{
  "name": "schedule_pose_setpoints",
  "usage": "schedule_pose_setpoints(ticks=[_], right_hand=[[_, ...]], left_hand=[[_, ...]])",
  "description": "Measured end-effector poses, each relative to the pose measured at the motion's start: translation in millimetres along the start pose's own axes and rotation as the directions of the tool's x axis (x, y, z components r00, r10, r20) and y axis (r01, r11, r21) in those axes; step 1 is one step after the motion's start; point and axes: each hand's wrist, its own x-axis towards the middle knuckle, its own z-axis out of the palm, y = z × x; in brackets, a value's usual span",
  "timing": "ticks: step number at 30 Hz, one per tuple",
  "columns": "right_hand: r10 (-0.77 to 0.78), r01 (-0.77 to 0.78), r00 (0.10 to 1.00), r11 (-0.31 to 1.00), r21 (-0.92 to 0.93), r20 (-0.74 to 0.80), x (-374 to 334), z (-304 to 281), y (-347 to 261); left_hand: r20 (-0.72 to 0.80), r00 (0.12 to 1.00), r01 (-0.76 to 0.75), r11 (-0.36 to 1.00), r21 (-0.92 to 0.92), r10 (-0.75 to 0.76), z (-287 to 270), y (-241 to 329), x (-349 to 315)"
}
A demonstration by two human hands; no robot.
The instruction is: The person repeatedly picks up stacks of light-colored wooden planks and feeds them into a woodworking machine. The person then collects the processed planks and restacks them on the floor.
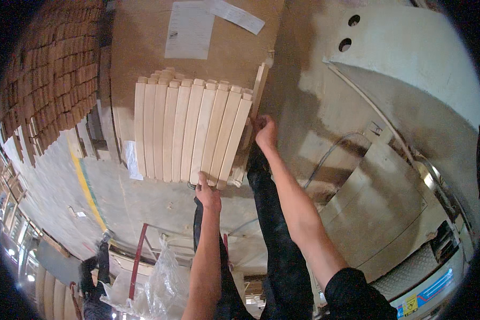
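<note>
A row of pale wooden slats point(184, 130) with narrowed far ends lies side by side on a brown board point(138, 32), with more slats beneath. At the row's near edge is my left hand point(209, 197), its thumb on top of a slat end and its fingers curled against that end, partly hidden. My right hand point(265, 132) is closed beside the row's right edge, round the near end of a separate wooden slat point(260, 88) that points away from me. The undersides of its fingers are out of sight.
Two paper sheets point(189, 29) lie on the board beyond the slats. Stacked brown wood pieces point(53, 69) rise at the far left. A large pale machine point(410, 64) stands right. Clear plastic point(165, 277) hangs by a red metal frame point(138, 258). Another person point(96, 272) is at lower left.
</note>
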Motion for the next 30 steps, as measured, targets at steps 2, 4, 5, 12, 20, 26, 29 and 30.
schedule_pose_setpoints(ticks=[2,4,5,12,20,26,29,30], right_hand=[[0.108,-0.123,0.986,0.986,0.114,0.129,-24,-27,-26],[0.247,-0.324,0.924,0.912,0.251,0.293,-47,-51,-40],[0.298,-0.382,0.918,0.840,0.385,0.261,-65,-47,-39],[0.237,-0.413,0.851,0.854,0.316,0.469,-144,-57,-87],[0.154,-0.299,0.908,0.889,0.347,0.390,-158,-57,-102],[0.021,-0.043,0.979,0.994,0.105,0.202,-163,-50,-94],[0.086,-0.078,0.978,0.996,-0.050,0.192,-165,-48,-124],[0.137,-0.120,0.975,0.987,-0.102,0.173,-168,-40,-135]], left_hand=[[-0.090,0.995,-0.031,0.999,0.039,0.034,3,-3,-6],[-0.136,0.980,-0.130,0.984,0.125,0.147,6,-9,-6],[-0.150,0.967,-0.177,0.969,0.171,0.203,10,-12,-5],[-0.358,0.852,-0.221,0.882,0.416,0.382,25,-6,-15],[-0.326,0.914,-0.148,0.947,0.286,0.241,17,2,-27],[-0.234,0.965,-0.082,0.982,0.171,0.122,15,-17,-33],[-0.142,0.962,-0.189,0.946,0.262,0.232,-9,-52,-17],[-0.080,0.952,-0.258,0.913,0.314,0.297,-23,-66,-2]])
